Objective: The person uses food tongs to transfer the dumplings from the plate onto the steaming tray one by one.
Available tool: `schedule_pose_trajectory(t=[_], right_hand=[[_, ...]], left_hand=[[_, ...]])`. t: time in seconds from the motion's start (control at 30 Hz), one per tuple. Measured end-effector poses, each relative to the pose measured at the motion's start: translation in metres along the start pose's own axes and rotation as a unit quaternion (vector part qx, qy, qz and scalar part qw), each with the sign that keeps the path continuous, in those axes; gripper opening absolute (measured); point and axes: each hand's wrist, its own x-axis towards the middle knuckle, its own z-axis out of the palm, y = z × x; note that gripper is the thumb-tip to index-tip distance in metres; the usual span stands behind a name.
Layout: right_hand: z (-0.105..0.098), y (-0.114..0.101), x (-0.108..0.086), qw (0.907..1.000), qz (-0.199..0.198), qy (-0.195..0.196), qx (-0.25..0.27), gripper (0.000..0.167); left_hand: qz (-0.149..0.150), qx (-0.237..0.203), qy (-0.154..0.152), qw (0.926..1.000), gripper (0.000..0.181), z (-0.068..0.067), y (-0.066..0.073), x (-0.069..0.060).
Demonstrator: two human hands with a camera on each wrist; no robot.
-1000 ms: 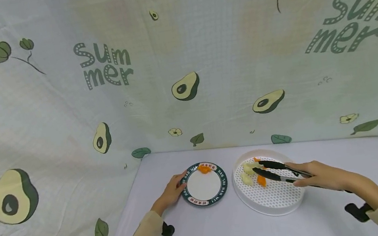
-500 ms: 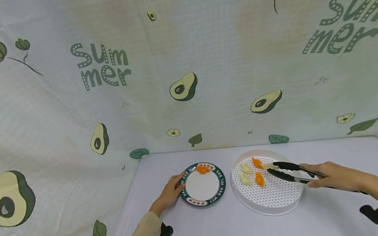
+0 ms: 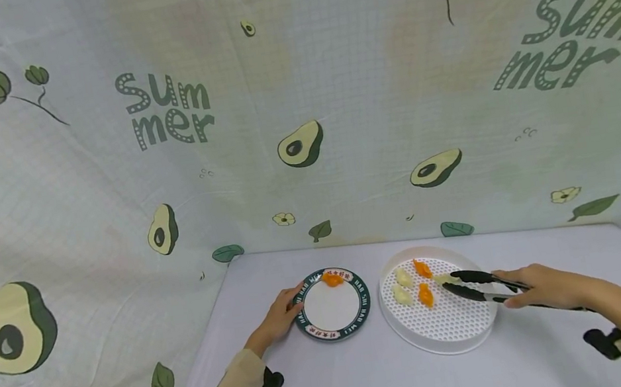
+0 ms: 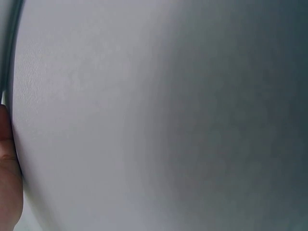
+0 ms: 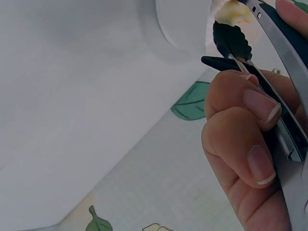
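Observation:
In the head view my left hand (image 3: 279, 318) holds the left rim of a small round plate (image 3: 330, 307) with a dark green lettered border. One small orange dumpling-like piece (image 3: 332, 278) lies near the plate's far rim. My right hand (image 3: 547, 286) grips black-tipped metal tongs (image 3: 473, 293), also seen in the right wrist view as tongs (image 5: 279, 91) under curled fingers. The tong tips stand over a round white perforated tray (image 3: 457, 325), at a pale yellow piece (image 3: 446, 279). Whether they squeeze it, I cannot tell. Several other pieces, pale (image 3: 402, 295) and orange (image 3: 425, 295), lie to its left.
Both plate and tray rest on a white-covered table (image 3: 368, 379), the tray right of the plate with a narrow gap between. A printed cloth (image 3: 354, 80) hangs behind the table and along its left side.
My right hand and the tongs have shifted right across the tray, uncovering the pieces on its left. Over the last half second they barely move. My left hand stays at the plate.

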Motion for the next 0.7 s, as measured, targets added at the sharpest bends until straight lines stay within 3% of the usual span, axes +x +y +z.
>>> schedule_pose_trajectory(t=[0.27,0.5,0.7], right_hand=[[0.0023,0.0027,0.0055,0.9997,0.021,-0.012,0.0,0.075],[0.0036,0.0062,0.0071,0.9996,0.02,-0.015,0.009,0.075],[0.0053,0.0095,0.0079,0.9997,0.018,-0.014,0.009,0.076]], left_hand=[[-0.007,-0.008,0.002,0.9999,0.051,0.0002,0.0013,-0.0011],[0.0,-0.006,0.002,1.0,0.051,-0.0009,0.0015,-0.0002],[-0.012,-0.009,0.005,0.9999,0.052,-0.0002,0.0002,0.0001]])
